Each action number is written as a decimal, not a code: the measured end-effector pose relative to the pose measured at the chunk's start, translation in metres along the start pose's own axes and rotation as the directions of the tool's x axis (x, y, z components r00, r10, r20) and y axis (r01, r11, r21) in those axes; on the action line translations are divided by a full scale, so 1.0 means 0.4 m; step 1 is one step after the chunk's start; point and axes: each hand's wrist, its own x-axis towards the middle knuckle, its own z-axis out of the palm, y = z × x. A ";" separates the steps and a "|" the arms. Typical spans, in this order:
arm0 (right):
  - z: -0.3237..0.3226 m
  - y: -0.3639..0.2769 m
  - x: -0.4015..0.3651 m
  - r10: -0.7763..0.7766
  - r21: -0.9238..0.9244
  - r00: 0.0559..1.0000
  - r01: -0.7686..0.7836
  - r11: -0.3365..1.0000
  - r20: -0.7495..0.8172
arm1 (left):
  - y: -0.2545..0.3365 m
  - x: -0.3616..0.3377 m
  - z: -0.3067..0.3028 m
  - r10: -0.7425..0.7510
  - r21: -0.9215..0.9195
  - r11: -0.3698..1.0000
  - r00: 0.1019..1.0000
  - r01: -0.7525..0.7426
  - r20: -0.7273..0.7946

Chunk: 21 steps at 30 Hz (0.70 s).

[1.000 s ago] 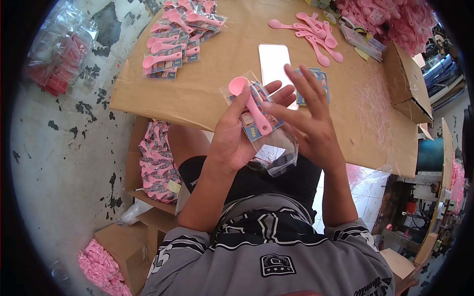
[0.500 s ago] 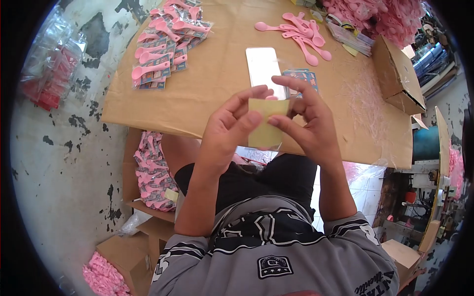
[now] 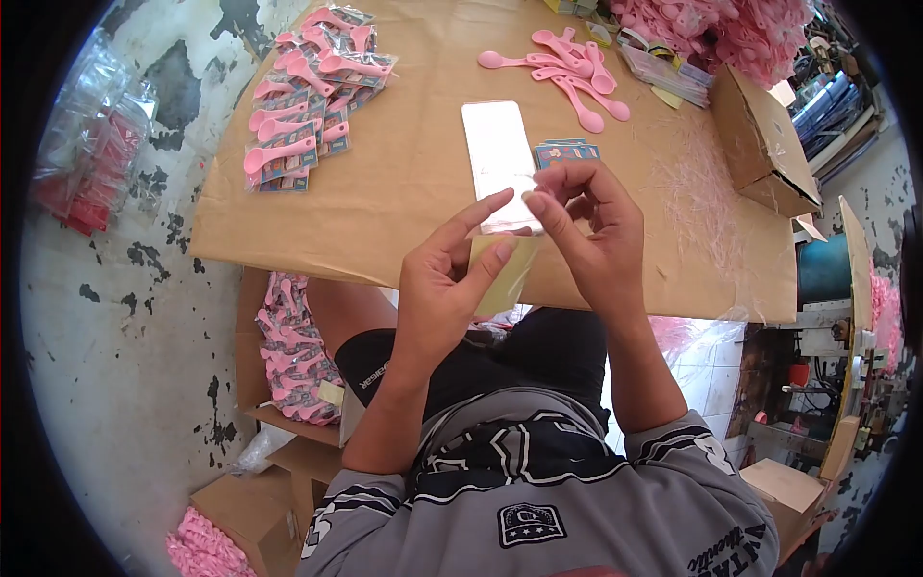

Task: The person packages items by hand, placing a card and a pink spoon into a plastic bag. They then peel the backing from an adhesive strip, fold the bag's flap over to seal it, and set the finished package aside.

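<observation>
Packet [image 3: 507, 276] (back up) points lengthwise away, pinched by left hand [image 3: 437, 293] and right hand [image 3: 593, 240]

My table [image 3: 404, 192], topped with brown paper: packed pink spoons [image 3: 293, 130] stacked far left; a glossy white strip [image 3: 492, 144] at centre, printed cards [image 3: 565, 151] beside it; loose pink spoons [image 3: 569, 75] beyond; a cardboard box [image 3: 764, 144] at right.

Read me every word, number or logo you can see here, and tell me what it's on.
Nothing reads clearly enough to quote.
White print on the black shorts: too small.
Script on the grey jersey's sleeve: blurred, cut off.
Blue printed cards on the brown paper-covered table: too small.
Tan-backed clear packet pinched by the left hand and right hand: no text shows.
</observation>
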 end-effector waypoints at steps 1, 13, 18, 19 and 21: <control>-0.002 0.007 0.002 -0.002 0.007 1.000 0.002 1.000 -0.012 | -0.005 0.000 0.006 0.019 -0.016 1.000 1.000 -0.019 -0.005; -0.068 0.022 0.013 -0.076 -0.214 0.981 0.037 0.976 -0.180 | 0.007 -0.001 0.009 -0.099 -0.084 0.991 0.990 0.107 0.102; -0.053 -0.017 0.012 -0.390 -0.424 0.916 0.320 0.847 -0.088 | -0.007 -0.002 0.015 -0.077 -0.089 0.993 0.996 0.081 0.051; -0.043 -0.023 0.012 -0.446 -0.452 0.895 0.394 0.801 -0.011 | -0.010 -0.002 0.016 -0.056 -0.081 0.995 0.997 0.060 0.051; -0.023 -0.028 0.007 -0.487 -0.489 0.870 0.460 0.741 0.080 | -0.014 -0.003 0.016 -0.015 -0.066 0.998 0.999 0.018 0.048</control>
